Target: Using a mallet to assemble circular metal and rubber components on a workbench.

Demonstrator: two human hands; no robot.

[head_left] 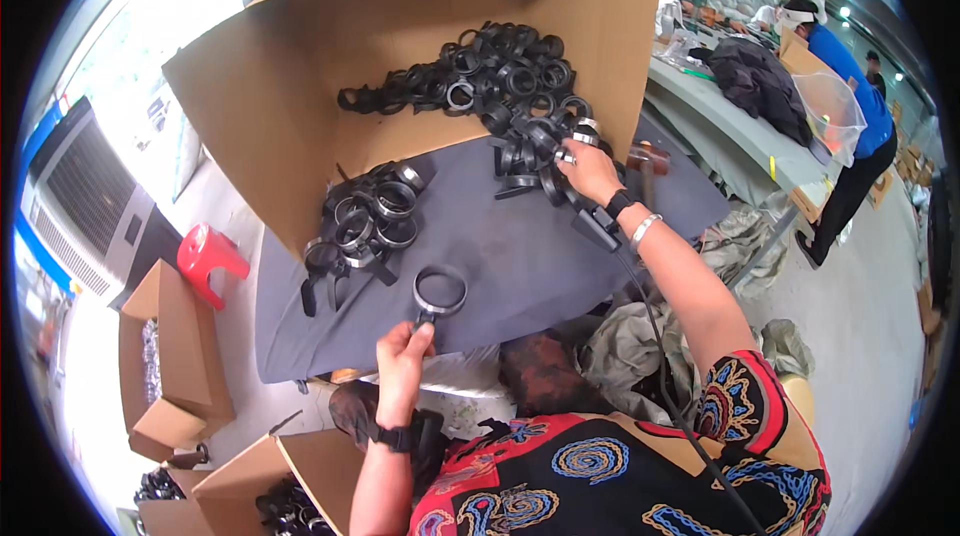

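Note:
Pinched by its short stem, a black ring-shaped part with a silver band (425, 315) stands up from my left hand (400, 364), just above the cloth near the table's front edge. My right hand (592, 176) reaches into the right end of a heap of similar black rings (522, 82). Its fingers close at a silver-banded ring (586, 138); how firmly they grip it is hidden. A smaller group of silver-banded black rings (352, 228) lies to the left on the dark grey cloth (520, 246).
A large open cardboard box (250, 86) stands on its side around the heap. A hammer (649, 158) lies beyond my right wrist. A black cable (655, 336) trails along my right arm. Cartons (185, 356) and a red stool (212, 261) stand left; people work at the far right.

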